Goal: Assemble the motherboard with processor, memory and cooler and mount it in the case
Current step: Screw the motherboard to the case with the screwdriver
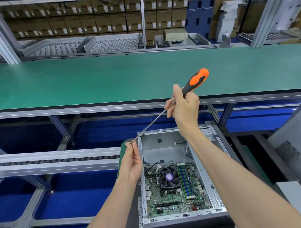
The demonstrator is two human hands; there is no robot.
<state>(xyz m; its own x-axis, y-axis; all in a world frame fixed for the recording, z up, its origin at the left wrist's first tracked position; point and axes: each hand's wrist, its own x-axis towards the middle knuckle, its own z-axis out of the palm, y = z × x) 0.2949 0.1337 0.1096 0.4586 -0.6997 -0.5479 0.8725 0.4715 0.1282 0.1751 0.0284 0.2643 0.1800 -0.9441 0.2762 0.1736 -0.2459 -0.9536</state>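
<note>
An open silver case [175, 219] lies below my arms. Inside it sits the green motherboard [169, 205], carrying a black fan cooler [169, 177] and green and blue memory slots [185, 181]. My right hand [184, 109] grips a long screwdriver [197, 80] by its orange and black handle, held up above the case. The thin shaft slants down to the left. My left hand [132, 161] pinches the shaft's tip beside the case's left wall; anything small between those fingers is hidden.
A long green workbench [106, 77] runs across behind the case. A roller conveyor rail [50, 160] lies to the left over blue floor. A grey case panel [298, 153] leans at the right. Shelves of cardboard boxes [83, 19] fill the background.
</note>
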